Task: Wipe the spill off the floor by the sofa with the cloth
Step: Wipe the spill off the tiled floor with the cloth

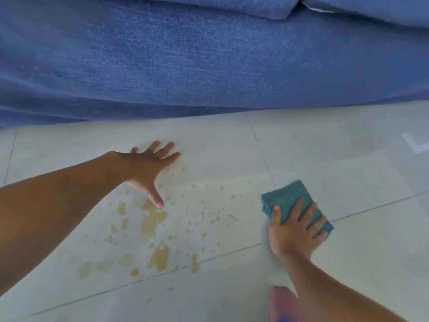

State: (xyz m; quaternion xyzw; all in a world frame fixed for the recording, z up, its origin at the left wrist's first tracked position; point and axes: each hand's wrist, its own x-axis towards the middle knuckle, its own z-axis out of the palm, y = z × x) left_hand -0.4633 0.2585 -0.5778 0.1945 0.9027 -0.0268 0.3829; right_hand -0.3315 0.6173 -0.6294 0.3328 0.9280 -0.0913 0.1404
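A yellowish-brown spill (154, 220) of puddles and many small drops spreads over the pale floor tiles in the middle of the view. My left hand (148, 169) lies flat on the floor just above the spill, fingers spread, thumb tip at the edge of the largest puddle. A folded teal cloth (290, 198) rests on the floor to the right of the spill. My right hand (296, 227) presses on the cloth's near end, fingers over the top and thumb on its left side.
The blue fabric sofa (209, 56) fills the upper half, its base meeting the floor just beyond my left hand. A pink blurred object (284, 303) shows at the bottom edge by my right forearm. White tape (415, 145) marks the floor at the far right.
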